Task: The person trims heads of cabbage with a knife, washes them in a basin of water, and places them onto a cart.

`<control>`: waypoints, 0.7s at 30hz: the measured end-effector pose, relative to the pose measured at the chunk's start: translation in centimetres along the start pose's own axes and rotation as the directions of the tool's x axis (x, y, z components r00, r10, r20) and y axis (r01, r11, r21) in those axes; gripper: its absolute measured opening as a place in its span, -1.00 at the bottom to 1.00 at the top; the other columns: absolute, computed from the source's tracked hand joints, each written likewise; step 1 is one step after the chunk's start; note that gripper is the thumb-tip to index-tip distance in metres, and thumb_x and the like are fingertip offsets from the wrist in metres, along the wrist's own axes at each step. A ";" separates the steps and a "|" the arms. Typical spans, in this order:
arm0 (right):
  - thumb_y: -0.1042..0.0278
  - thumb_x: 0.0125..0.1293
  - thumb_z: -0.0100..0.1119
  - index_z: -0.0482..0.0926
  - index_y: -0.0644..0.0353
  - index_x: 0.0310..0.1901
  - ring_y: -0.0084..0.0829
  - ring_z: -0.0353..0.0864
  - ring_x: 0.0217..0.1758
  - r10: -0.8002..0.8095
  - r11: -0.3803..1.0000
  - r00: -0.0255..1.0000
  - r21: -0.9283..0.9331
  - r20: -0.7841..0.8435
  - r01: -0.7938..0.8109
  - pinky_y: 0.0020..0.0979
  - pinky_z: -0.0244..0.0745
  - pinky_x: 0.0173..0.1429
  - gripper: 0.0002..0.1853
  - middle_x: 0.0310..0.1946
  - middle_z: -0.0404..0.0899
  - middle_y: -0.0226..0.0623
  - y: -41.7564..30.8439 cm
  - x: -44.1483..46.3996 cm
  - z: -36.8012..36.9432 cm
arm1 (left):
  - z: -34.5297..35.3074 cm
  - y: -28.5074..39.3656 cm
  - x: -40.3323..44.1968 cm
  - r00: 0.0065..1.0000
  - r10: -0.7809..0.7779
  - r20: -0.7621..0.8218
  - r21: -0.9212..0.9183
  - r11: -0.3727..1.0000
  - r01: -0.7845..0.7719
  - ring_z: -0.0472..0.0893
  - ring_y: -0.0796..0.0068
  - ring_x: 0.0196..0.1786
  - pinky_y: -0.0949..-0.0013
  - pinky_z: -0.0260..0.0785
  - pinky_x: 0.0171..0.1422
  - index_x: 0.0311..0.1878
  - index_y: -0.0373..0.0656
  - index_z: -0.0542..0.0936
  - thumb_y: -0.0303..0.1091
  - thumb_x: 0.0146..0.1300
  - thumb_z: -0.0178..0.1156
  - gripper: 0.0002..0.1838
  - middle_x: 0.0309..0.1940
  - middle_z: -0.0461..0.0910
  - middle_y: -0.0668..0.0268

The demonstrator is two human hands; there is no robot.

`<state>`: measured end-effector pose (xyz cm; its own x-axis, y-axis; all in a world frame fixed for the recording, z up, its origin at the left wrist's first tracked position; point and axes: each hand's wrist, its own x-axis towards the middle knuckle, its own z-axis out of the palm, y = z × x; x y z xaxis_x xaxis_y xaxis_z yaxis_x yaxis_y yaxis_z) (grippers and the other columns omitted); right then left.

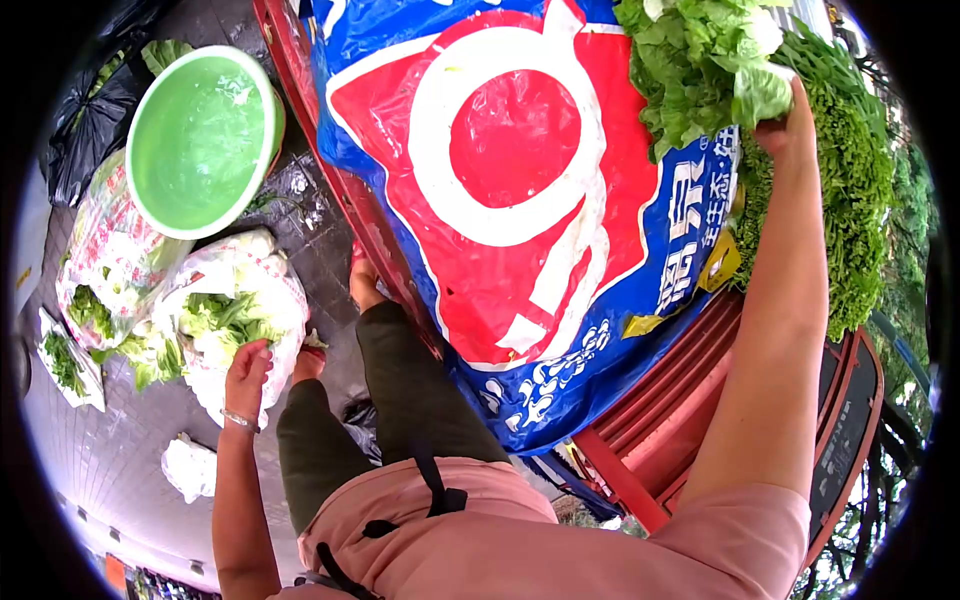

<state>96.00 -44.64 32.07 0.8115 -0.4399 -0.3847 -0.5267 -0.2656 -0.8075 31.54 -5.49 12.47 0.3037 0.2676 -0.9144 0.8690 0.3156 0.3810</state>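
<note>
At the upper right, my right hand (790, 122) is closed on a head of leafy lettuce (700, 75), above the edge of a blue and red plastic sheet (510, 130). Leafy greens (845, 190) lie piled just beyond that hand. On the left, my left hand (250, 370) is beside a white plastic bag (285, 290) with lettuce (225, 325) in its opening. Its fingers are curled, and whether anything is between them is too small to tell.
A green basin (205, 140) of water stands on the tiled floor at the upper left, near a black bag (85, 140) and another bag of greens (110, 250). Red metal slats (690, 390) show under the sheet's right side. A crumpled white bag (190, 468) lies lower left.
</note>
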 end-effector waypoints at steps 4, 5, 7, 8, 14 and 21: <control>-0.21 0.27 0.06 0.59 -0.06 -0.05 -0.33 0.60 -0.13 -0.108 0.967 0.992 -0.223 0.061 0.119 -0.18 0.48 -0.19 -0.57 -0.13 0.61 -0.38 0.2 4.5 1.0 | 0.7 -1.2 0.4 1.000 -0.014 -0.009 0.000 1.000 0.014 0.50 0.64 -0.22 0.54 0.33 -0.15 0.10 -0.12 0.55 -0.22 0.31 0.17 -0.66 -0.24 0.56 0.45; -0.19 0.27 0.06 0.60 -0.04 -0.08 -0.34 0.61 -0.16 -0.186 0.943 0.983 -0.280 -0.004 0.177 -0.18 0.51 -0.21 -0.57 -0.17 0.62 -0.38 0.2 4.6 0.9 | 1.0 -1.5 0.3 0.999 -0.027 -0.032 0.002 1.000 0.027 0.50 0.65 -0.23 0.54 0.33 -0.15 0.09 -0.10 0.56 -0.23 0.31 0.18 -0.67 -0.26 0.56 0.46; -0.16 0.27 0.08 0.60 0.01 -0.11 -0.36 0.64 -0.21 -0.157 0.937 0.984 -0.302 0.085 0.176 -0.20 0.58 -0.22 -0.58 -0.22 0.64 -0.37 -0.1 5.3 0.0 | 0.9 -3.7 0.9 1.000 0.001 -0.022 0.020 1.000 -0.001 0.53 0.60 -0.17 0.49 0.39 -0.08 0.10 -0.12 0.55 -0.23 0.32 0.19 -0.66 -0.23 0.59 0.41; -0.12 0.29 0.06 0.59 0.05 -0.09 -0.34 0.65 -0.20 -0.153 0.927 0.982 -0.330 0.107 0.180 -0.21 0.58 -0.20 -0.58 -0.21 0.64 -0.33 0.4 5.7 -0.1 | 0.4 -5.3 1.4 0.999 0.035 -0.016 0.063 0.997 -0.034 0.54 0.58 -0.15 0.47 0.41 -0.05 0.11 -0.14 0.54 -0.23 0.32 0.19 -0.66 -0.21 0.61 0.37; 0.11 0.40 -0.04 0.52 0.30 0.02 -0.26 0.67 -0.13 -0.671 0.678 0.692 -0.598 -0.266 0.427 -0.27 0.64 -0.08 -0.60 -0.15 0.65 -0.13 3.7 -4.9 0.0 | -0.4 -7.3 -0.9 0.996 0.040 -0.078 -0.196 0.979 -0.055 0.60 0.56 -0.20 0.48 0.44 -0.03 0.05 -0.24 0.54 -0.21 0.33 0.19 -0.66 -0.25 0.65 0.28; 0.30 0.39 0.00 0.60 0.33 -0.02 -0.39 0.63 -0.12 -0.664 0.421 0.467 -0.225 0.583 0.879 -0.37 0.53 -0.02 -0.69 -0.19 0.65 -0.16 19.5 -31.1 15.2 | -4.8 -20.2 -0.8 0.959 -0.120 -0.256 -0.168 0.983 0.078 0.63 0.27 -0.04 0.31 0.42 0.11 0.00 -0.19 0.59 -0.14 0.22 0.21 -0.61 -0.17 0.66 0.11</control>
<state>64.37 -23.11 21.52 0.8768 0.4712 0.0957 0.4345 -0.6913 -0.5773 11.88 -7.70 6.18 0.0867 0.4519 -0.8879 0.8124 0.4838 0.3255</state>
